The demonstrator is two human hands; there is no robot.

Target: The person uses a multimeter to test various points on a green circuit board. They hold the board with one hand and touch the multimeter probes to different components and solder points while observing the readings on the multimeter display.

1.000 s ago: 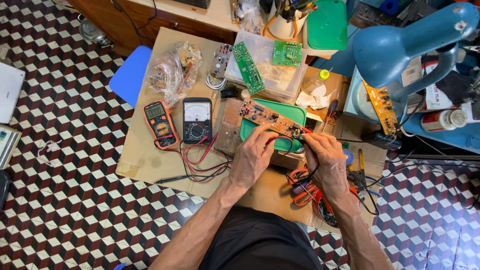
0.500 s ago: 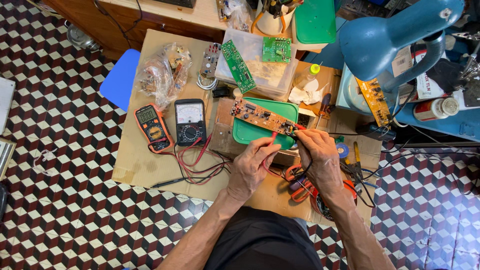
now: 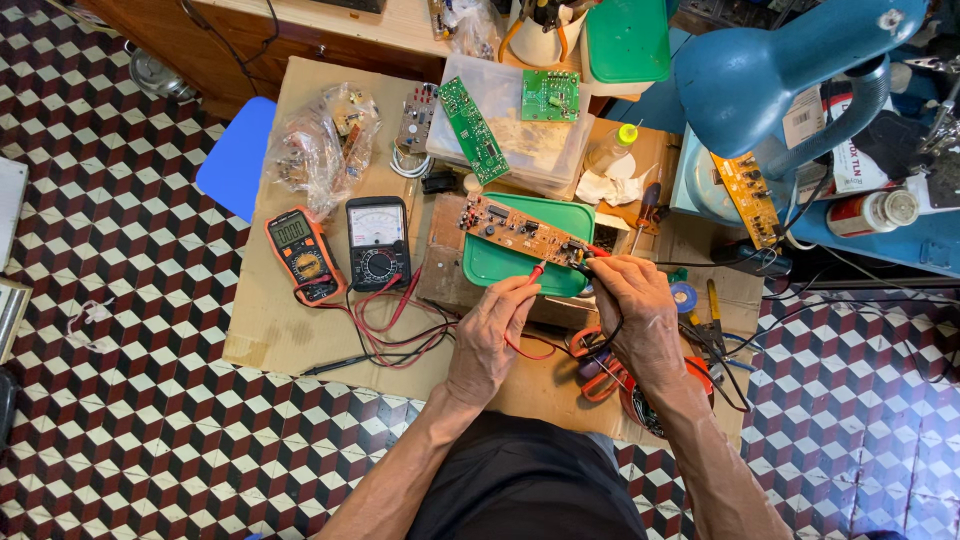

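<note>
At frame centre, our left hand (image 3: 492, 335) pinches a red probe (image 3: 535, 272) and our right hand (image 3: 632, 312) a black probe (image 3: 588, 264) on the brown circuit board (image 3: 520, 230); we should steady both tips.

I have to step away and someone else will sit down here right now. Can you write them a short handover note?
Left hand: holds the red probe, tip at the near edge of the brown circuit board.
Right hand: holds the black probe at the board's right end.
The board lies on a green lid on the cardboard work surface.
The red and black leads run to the black analog meter; the orange digital meter lies beside it.
Done: both probes placed at the board.
Left: reading the meter; the dial is too small to read here.
</note>
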